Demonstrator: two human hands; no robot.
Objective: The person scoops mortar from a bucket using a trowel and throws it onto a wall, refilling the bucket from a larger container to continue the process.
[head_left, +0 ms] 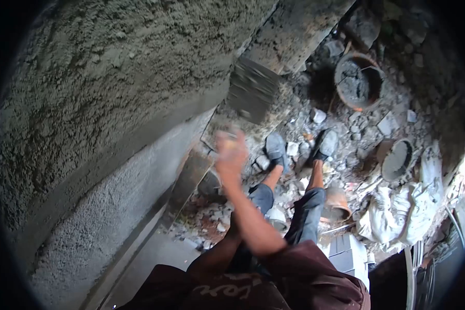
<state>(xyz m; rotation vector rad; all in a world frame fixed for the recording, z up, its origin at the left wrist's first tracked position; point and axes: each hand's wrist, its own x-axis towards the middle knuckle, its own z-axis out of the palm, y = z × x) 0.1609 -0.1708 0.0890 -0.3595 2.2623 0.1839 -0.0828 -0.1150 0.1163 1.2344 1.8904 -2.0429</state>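
My right hand (231, 150) reaches forward and left beside the low end of the wall, blurred by motion. Its fingers are wrapped around what looks like a tool with a yellowish handle (230, 145) and a sliver of metal; the blur hides its exact kind. Just beyond the hand is a dark grey, square-edged slab (252, 91) streaked with wet mortar. On the left, the wall (113, 67) carries rough, damp-looking mortar, with a smoother band along its lower edge. My left forearm (212, 261) passes behind the right one, and my left hand is hidden.
Broken rubble (361, 129) covers the ground around my feet. A round bucket (359, 81) holding grey mix stands ahead; another round container (396, 159) sits right. Nearer are an orange-brown pot (336, 204), white sacks (398, 212) and pale blocks (349, 256). A board (187, 188) leans by the wall.
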